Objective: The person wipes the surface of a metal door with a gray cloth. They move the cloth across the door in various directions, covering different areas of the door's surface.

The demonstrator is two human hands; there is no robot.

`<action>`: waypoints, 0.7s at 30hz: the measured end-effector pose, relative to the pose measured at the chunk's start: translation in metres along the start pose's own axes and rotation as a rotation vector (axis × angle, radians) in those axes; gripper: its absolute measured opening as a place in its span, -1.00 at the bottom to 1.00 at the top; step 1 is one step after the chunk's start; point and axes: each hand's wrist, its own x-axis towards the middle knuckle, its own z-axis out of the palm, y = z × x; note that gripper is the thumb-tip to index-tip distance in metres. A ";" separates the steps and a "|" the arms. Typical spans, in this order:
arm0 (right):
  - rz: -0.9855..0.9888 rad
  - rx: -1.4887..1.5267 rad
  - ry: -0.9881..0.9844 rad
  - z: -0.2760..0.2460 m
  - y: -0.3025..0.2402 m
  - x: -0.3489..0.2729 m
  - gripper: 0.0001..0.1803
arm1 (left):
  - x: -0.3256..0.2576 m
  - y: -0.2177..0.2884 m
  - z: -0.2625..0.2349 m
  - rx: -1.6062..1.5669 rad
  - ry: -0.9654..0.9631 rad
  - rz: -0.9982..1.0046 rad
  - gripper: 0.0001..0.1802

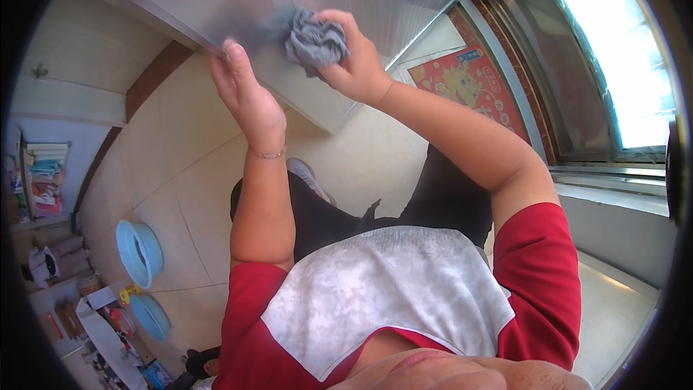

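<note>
A crumpled grey cloth (pixel 315 42) is bunched in my right hand (pixel 361 65), with fingers and thumb curled round it. It presses against a shiny, translucent glass door panel (pixel 390 0), and a blurred dark reflection of it shows on the surface. My left hand (pixel 253 101), with a thin bracelet at the wrist, is at the panel's metal-framed edge (pixel 162 18). Its thumb points up along the edge, and the other fingers lie close together beside it, partly hidden. The hand appears to clasp this edge.
Two light-blue basins (pixel 139 253) stand on the tiled floor (pixel 191 206) at the left. Shelves of small goods (pixel 101 339) line the lower left. A red patterned mat (pixel 465 87) lies by the bright window (pixel 613 50) at the right. A pale block-like base (pixel 310 105) sits below the panel.
</note>
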 end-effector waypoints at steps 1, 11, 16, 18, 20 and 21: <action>0.052 -0.034 -0.061 -0.002 0.008 -0.008 -0.44 | 0.000 -0.001 -0.003 0.003 -0.005 -0.007 -0.54; 0.454 -0.187 -0.551 -0.013 0.066 -0.045 -0.36 | 0.012 0.002 -0.003 -0.041 0.010 -0.024 -0.54; 0.604 -0.178 -0.553 -0.011 0.054 -0.039 -0.42 | 0.014 0.000 -0.008 -0.044 0.009 -0.041 -0.55; 0.579 -0.107 -0.425 -0.004 0.034 -0.026 -0.48 | 0.016 -0.001 -0.009 -0.053 0.003 -0.043 -0.55; 0.397 -0.034 -0.279 -0.002 0.026 -0.014 -0.51 | 0.015 0.001 -0.009 -0.080 -0.030 -0.047 -0.55; 0.268 0.007 -0.202 -0.002 0.023 -0.008 -0.51 | 0.015 0.001 -0.009 -0.062 -0.019 -0.035 -0.57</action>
